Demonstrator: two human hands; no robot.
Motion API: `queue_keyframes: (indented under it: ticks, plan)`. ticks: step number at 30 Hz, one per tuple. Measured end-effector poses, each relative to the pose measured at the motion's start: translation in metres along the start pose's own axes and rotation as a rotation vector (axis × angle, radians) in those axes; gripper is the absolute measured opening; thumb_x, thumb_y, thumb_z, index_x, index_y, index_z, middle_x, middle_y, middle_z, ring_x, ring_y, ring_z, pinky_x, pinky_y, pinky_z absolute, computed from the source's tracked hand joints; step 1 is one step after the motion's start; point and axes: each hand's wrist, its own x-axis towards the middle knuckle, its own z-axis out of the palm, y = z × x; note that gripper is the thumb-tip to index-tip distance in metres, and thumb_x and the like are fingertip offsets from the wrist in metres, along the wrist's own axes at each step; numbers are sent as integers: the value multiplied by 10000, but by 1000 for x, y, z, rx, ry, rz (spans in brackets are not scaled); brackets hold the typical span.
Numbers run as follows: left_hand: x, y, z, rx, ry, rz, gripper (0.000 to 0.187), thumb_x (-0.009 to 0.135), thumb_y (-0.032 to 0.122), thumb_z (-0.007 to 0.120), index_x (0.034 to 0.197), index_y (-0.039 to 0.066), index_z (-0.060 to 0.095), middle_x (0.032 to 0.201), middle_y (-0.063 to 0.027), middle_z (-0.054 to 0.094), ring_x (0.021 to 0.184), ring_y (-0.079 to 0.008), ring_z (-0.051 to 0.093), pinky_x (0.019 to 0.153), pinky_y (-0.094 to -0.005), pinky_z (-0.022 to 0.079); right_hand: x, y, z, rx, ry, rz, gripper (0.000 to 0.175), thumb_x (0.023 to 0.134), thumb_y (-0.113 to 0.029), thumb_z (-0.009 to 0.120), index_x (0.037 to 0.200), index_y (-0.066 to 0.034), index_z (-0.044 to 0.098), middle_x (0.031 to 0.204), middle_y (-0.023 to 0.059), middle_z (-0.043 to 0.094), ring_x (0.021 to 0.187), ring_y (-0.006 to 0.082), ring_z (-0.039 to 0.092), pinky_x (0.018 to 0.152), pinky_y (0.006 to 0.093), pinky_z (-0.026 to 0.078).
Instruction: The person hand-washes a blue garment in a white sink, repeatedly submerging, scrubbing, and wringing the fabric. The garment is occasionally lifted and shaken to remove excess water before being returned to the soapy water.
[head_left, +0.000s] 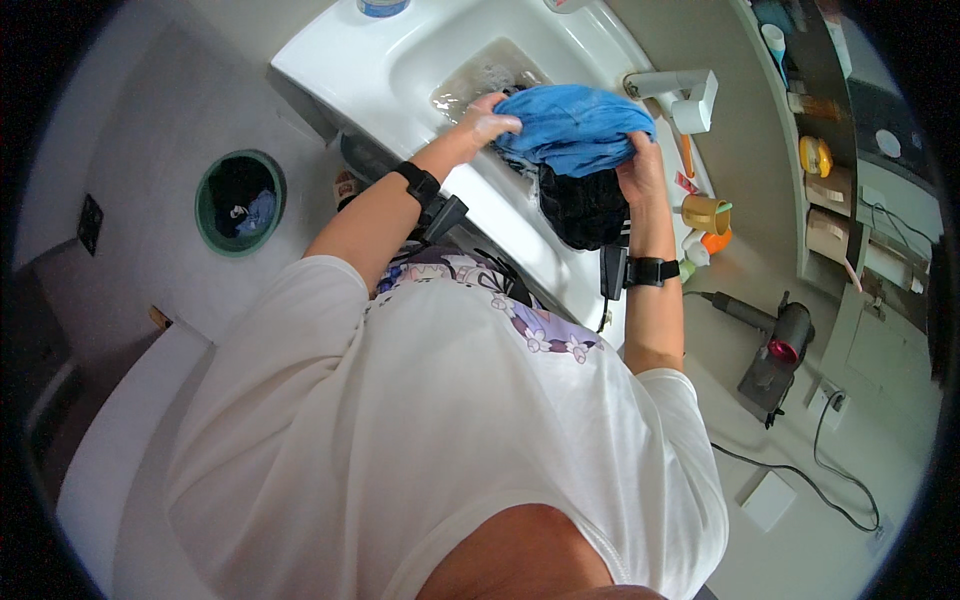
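Observation:
Stretched between my two hands is a wet blue cloth (574, 124), held above the near right part of a white sink (337, 45). My left hand (487, 124) grips its left end, with some suds on the thumb. The right end is pinched in my right hand (639, 169). Dark wet fabric (581, 206) lies bunched on the sink's edge under the blue cloth, with a little foam beside it. Cloudy, sudsy water (487, 71) stands in the basin, partly hidden by the cloth and my left hand. Whether the two fabrics are joined, I cannot tell.
The faucet (675, 86) rises at the sink's right side. Beside it stand a tan mug (705, 214) and small bottles. A hair dryer (780, 337) hangs on the wall below shelves. On the floor at left, a green bucket (279, 202) holds dark and blue clothes.

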Motion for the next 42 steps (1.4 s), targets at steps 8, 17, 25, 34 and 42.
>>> queue_keyframes:
  ticks: [8,17,25,34,42]
  plan:
    - [-9,18,0,-774,-21,-321,425,864,414,602,1180,129,591,1119,-61,621,980,-216,621,836,-437,520,-3,53,32,-892,-296,-615,415,634,-11,694,1041,-51,624,1341,145,509,1233,352,488,1029,412,394]
    - [-4,-4,10,-854,170,-264,351,931,349,541,1179,104,579,1142,-92,635,1050,-244,619,945,-430,496,-19,62,110,-720,-164,-463,791,670,-148,694,1383,-49,366,1443,291,325,1331,426,354,1107,450,273]
    - [-6,0,5,-964,105,-335,226,922,310,557,959,107,649,920,-63,676,853,-216,647,792,-385,536,20,96,128,-877,40,-413,430,815,-234,598,1180,-18,529,1192,286,524,1093,416,522,946,464,406]
    - [-5,-3,-2,-1066,120,-400,395,931,484,534,974,114,662,974,-91,684,912,-250,656,871,-412,517,27,69,110,-678,-356,-357,292,794,-191,600,1058,-66,595,1228,169,527,1095,293,527,959,421,418]
    - [8,-21,9,-1000,141,-385,311,953,347,470,957,82,634,927,-77,672,846,-242,645,832,-425,514,47,76,142,-768,22,-162,376,809,-238,632,1100,-6,578,989,182,613,883,329,600,819,423,483]
